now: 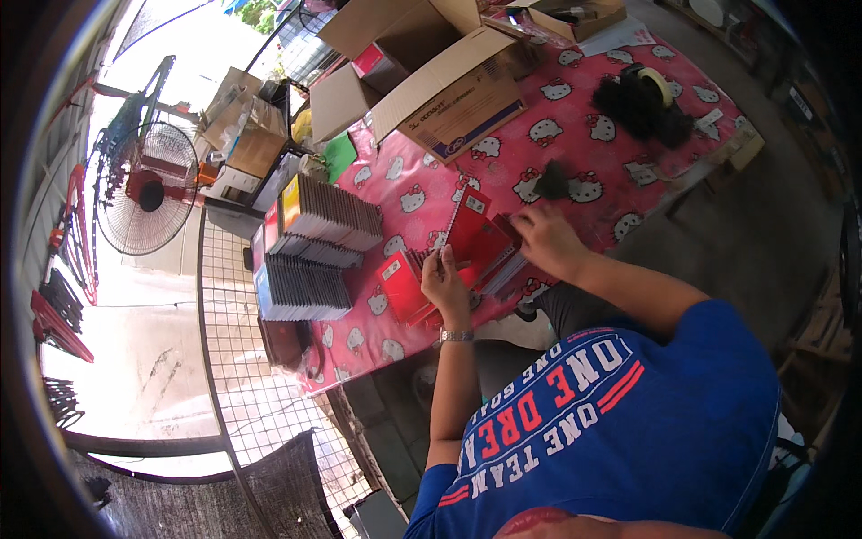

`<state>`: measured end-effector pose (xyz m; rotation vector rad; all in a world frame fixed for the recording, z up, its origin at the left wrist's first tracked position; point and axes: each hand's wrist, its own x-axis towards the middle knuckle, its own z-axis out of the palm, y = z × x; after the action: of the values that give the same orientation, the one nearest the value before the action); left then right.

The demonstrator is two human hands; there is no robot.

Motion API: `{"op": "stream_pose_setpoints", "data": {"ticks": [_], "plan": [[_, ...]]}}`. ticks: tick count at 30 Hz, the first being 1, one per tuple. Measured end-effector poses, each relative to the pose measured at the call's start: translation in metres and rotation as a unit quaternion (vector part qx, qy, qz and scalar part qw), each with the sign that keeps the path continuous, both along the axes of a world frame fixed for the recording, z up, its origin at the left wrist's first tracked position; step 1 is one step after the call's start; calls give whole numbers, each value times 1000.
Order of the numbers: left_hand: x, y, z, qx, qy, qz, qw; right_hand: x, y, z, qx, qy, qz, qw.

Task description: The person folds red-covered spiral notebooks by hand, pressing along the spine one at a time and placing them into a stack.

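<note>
Red spiral notebooks lie near the table's front edge. One red notebook [473, 235] is tilted, its coiled edge toward my left hand [444, 283]. That hand pinches the notebook's lower left edge between thumb and fingers. My right hand [548, 238] is at the right side of the red notebooks, fingers bent together over their dark edge; what is between the fingertips is hidden. Left of my left wrist lies a second group of red notebooks [401, 286], partly covered by the hand. Page edges of a stack [505, 272] show beneath the tilted notebook.
Tall stacks of notebooks [310, 247] stand on the table's left. Behind is an open cardboard box [462, 103]. A dark fuzzy bundle [628, 108] with a tape roll [658, 87] lies at the far right, a small dark tuft [551, 182] nearer. A fan [148, 189] stands left.
</note>
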<state>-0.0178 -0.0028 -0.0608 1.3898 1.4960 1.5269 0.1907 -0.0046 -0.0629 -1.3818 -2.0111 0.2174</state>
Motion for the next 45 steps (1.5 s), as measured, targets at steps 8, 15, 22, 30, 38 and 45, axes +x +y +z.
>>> {"op": "stream_pose_setpoints", "data": {"ticks": [8, 15, 22, 30, 38, 45], "plan": [[-12, 0, -32, 79, 33, -23, 996, -25, -3, 42, 56, 120, 254, 958], [-1, -5, -23, 64, 105, 24, 992, -27, -2, 29, 45, 72, 220, 972], [-18, -5, 37, 207, 287, 21, 935, -11, -3, 20, -414, 513, 251, 709], [-91, 40, 102, -68, 584, 54, 807, 100, 11, -105, -103, -19, -16, 994], [-79, 40, 36, 32, 529, 56, 846, 230, 155, -86, 180, -184, -424, 868], [16, -12, 6, 93, 562, -197, 798, 253, 168, -80, 42, -346, -352, 869]]}}
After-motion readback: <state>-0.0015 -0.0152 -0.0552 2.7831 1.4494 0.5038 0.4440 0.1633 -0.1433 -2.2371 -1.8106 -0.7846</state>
